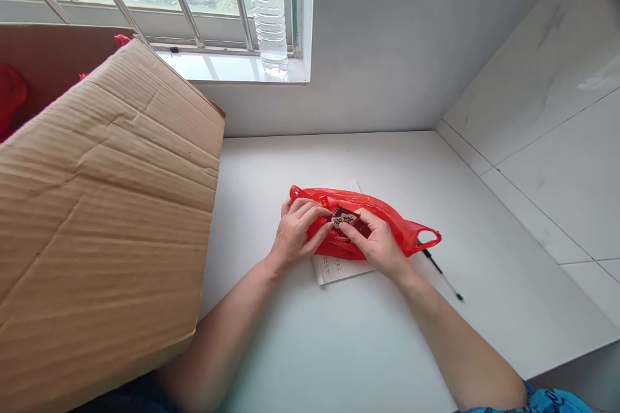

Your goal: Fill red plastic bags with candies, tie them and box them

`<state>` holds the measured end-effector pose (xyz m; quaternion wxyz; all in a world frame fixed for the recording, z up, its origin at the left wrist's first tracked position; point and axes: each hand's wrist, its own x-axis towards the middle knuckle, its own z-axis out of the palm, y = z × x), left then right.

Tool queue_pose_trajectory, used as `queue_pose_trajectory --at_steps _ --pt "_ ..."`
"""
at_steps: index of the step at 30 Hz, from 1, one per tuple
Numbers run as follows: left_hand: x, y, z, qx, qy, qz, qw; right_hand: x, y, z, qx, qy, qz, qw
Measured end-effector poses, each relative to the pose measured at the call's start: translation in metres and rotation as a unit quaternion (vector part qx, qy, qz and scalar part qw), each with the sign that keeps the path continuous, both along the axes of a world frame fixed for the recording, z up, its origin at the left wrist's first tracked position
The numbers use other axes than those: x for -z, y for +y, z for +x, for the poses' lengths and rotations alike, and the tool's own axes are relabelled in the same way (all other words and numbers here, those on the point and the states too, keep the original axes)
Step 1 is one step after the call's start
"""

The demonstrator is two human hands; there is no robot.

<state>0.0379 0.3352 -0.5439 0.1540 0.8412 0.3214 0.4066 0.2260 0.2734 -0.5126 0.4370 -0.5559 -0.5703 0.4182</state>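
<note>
A red plastic bag (387, 211) lies on the white table, its looped handle spread to the right. Over the bag's opening is a small dark red packet (345, 217) with pale lettering. My right hand (378, 242) pinches the packet's right part between thumb and fingers. At the packet's left edge, my left hand (300, 230) has its thumb and fingertips pressed close together on it. Beneath the bag, a sheet of printed paper (341, 271) shows its lower edge. A black and clear pen (443, 274) lies to the right, partly under the bag's handle.
A large cardboard box (121, 206) with red items inside stands at the left, close to my left arm. On the windowsill (217, 69) stands a clear water bottle (270, 19). The table (339, 348) meets a grey wall behind and a tiled wall at the right.
</note>
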Motion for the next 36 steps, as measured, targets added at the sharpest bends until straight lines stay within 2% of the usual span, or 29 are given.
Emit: queue_pose_trajectory --at_steps 6,10,14,25,36 --pt "-0.0027 -0.0044 0.0026 0.018 -0.005 -0.027 0.999 0.0043 0.0008 0.0023 -0.007 0.129 -0.034 0.991" --pt "-0.0027 -0.0028 0.0004 0.005 -0.034 -0.090 0.995 0.0038 0.0035 0.0050 -0.040 0.121 -0.035 0.991" --pt "-0.0017 -0.0008 -0.0020 0.019 -0.033 -0.131 0.991 0.0035 0.0040 0.0080 -0.005 0.131 -0.032 0.991" --pt "0.0044 0.0014 -0.0010 -0.011 -0.018 -0.127 0.992 0.0048 0.0066 0.0055 0.008 0.149 -0.056 0.987" --pt "0.0037 0.0033 -0.0003 -0.027 -0.015 -0.126 0.992 0.0042 0.0073 0.0055 0.016 0.165 -0.080 0.983"
